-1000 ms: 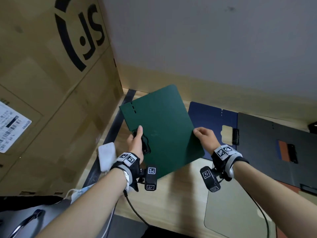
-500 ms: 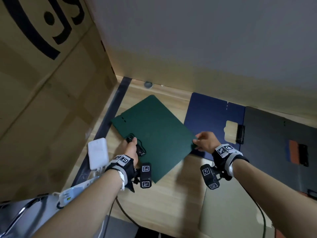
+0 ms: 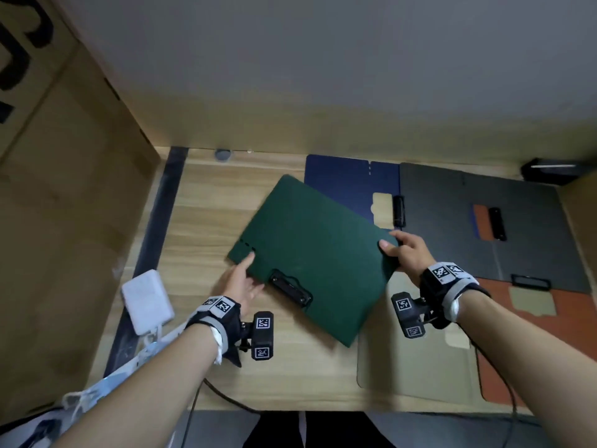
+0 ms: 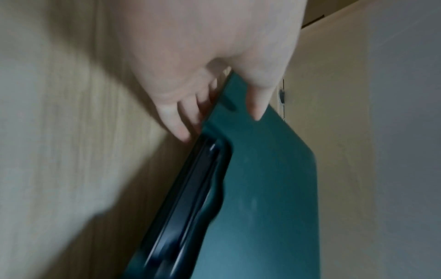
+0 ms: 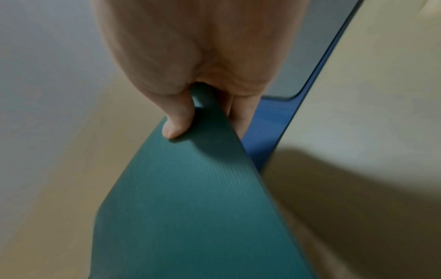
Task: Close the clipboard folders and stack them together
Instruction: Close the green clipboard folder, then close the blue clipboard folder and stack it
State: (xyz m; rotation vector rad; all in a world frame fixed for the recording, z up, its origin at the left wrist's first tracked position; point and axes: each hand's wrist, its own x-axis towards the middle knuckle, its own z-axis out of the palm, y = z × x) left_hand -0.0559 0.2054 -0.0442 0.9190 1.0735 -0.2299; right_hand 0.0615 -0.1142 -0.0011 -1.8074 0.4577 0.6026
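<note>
Wooden desk (image 3: 206, 215) against grey wall; I see left hand (image 3: 240, 282) and right hand (image 3: 408, 250) each pinching green folder (image 3: 310, 253) edges, thumbs on top.

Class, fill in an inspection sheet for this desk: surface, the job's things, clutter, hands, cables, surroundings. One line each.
Surface: wooden desk, light grain.
Job's things: green folder closed, clip at its near edge; blue folder, grey folder and orange folder lie open; beige folder lies flat.
Clutter: white box at the desk's left edge.
Hands: left hand holds the green folder's left corner, thumb on top; right hand pinches its right corner.
Cables: black cable over the near edge.
Surroundings: cardboard box on the left, grey wall behind.
</note>
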